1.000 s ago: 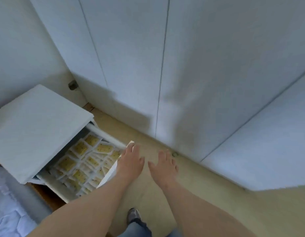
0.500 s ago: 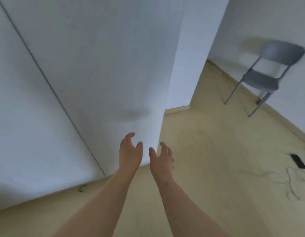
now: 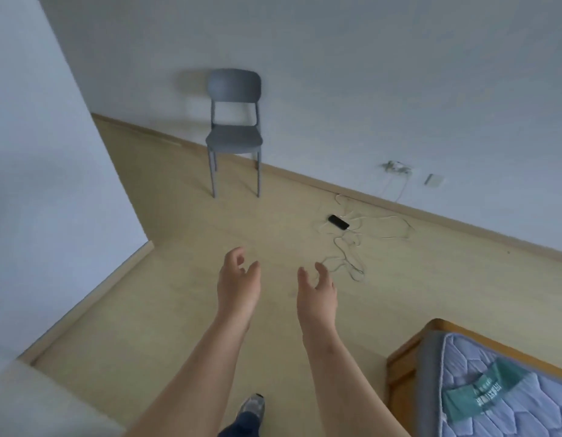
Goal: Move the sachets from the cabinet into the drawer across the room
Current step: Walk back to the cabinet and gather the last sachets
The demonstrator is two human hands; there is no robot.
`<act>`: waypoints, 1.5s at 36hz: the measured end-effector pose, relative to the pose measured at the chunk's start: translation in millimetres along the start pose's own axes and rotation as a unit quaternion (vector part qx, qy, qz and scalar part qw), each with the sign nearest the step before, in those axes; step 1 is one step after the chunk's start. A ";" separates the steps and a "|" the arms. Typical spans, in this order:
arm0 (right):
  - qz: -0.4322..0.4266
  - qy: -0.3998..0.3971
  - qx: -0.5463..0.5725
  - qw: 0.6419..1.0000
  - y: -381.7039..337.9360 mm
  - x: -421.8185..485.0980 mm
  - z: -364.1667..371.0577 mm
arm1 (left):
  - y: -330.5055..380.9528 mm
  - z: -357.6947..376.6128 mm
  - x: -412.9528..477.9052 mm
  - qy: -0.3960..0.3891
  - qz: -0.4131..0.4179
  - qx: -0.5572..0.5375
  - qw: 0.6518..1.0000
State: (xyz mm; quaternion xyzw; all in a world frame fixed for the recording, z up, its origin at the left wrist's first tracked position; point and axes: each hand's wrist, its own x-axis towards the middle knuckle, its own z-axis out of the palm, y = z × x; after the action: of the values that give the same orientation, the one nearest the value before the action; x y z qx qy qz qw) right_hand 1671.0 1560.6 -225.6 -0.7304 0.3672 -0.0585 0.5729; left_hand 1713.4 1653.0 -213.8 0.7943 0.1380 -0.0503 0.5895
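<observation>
- The left hand (image 3: 238, 285) and the right hand (image 3: 316, 290) are held out in the middle of the frame, above the floor (image 3: 166, 313). Both are empty, with the fingers loose and a little bent.
- No sachets show anywhere in this view, so nobody can say from here where they are.
- The cabinet and the drawer are out of view too. How many sachets are already moved, and how many are left, cannot be told.
- With nothing in either hand, the person is most likely walking between the two places, not carrying a load.
- A grey chair (image 3: 234, 127) stands by the wall at the upper middle. Thin cords (image 3: 352, 244) and a small black box (image 3: 338, 222) lie on the floor at the middle right.
- A mattress (image 3: 500, 389) is cut off at the lower right corner.
- A white shape (image 3: 37, 402) at the lower left is too blurry to name.
- Only the tip of one shoe (image 3: 253, 405) shows at the bottom edge.
</observation>
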 end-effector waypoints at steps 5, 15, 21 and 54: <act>0.028 0.083 0.063 0.994 -41.7 88.4 -26.4 | 52.8 76.5 60.9 -0.099 0.031 0.027 0.994; 0.073 0.212 0.196 0.955 -70.5 208.8 -112.9 | 131.5 236.9 119.0 -0.250 0.073 0.034 0.965; 0.079 0.268 0.247 0.928 -72.8 300.2 -183.1 | 174.2 357.6 134.5 -0.318 0.087 0.039 0.943; 0.098 0.495 0.270 0.820 -108.7 753.0 -615.4 | 415.7 1002.5 142.4 -0.597 0.149 0.101 0.782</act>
State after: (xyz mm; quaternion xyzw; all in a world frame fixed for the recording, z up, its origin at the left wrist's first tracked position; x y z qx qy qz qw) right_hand 1955.3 625.6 -175.2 -0.3793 0.6402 -0.4526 0.4913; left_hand 2048.4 612.0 -165.6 0.6706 -0.3674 -0.4400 0.4708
